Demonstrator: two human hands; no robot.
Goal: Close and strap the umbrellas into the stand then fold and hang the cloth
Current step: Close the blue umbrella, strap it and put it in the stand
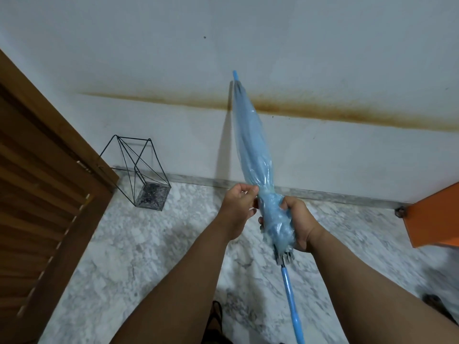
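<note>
Both hands point(295, 219) grip umbrella point(250, 147) beside stand point(139, 172).

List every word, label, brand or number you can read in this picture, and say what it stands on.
None: no readable text shows anywhere.
The blue umbrella, gripped by the right hand and pinched by the left hand, bears no print.
The wire stand carries no label.

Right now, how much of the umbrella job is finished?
Done: the blue umbrella is folded shut. In hand: the right hand grips its gathered canopy near the rib ends, while the left hand pinches something at the canopy, probably its strap, though that is hard to see. Left: the wire stand by the wall holds no umbrella yet, and no cloth is in view.
</note>
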